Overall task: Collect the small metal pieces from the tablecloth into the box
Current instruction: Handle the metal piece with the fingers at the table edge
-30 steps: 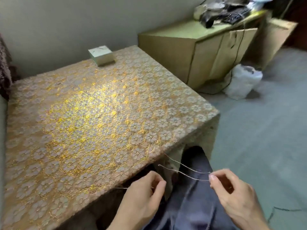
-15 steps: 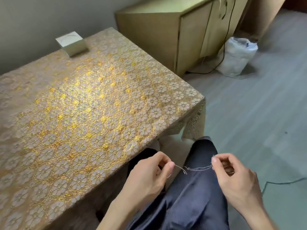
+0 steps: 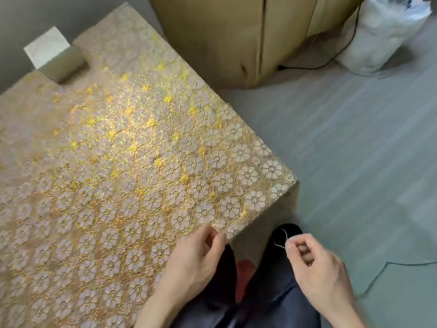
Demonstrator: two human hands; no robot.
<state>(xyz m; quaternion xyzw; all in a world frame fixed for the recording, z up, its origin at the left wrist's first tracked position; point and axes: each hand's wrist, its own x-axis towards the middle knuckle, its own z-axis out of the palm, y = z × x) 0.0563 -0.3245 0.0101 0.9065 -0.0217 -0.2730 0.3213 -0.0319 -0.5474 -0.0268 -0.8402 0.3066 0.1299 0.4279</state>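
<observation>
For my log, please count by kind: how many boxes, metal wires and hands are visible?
Boxes: 1, the box on the tablecloth
Wires: 1, the wire pinched by the right hand
Hands: 2, counting the left hand
Total: 4

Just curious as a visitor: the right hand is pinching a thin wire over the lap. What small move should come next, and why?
Probably lift the right hand toward the box at the table's far corner. It pinches a thin wire off the tablecloth, over the lap, and the box stands well away, so the piece has yet to be carried there.
</observation>
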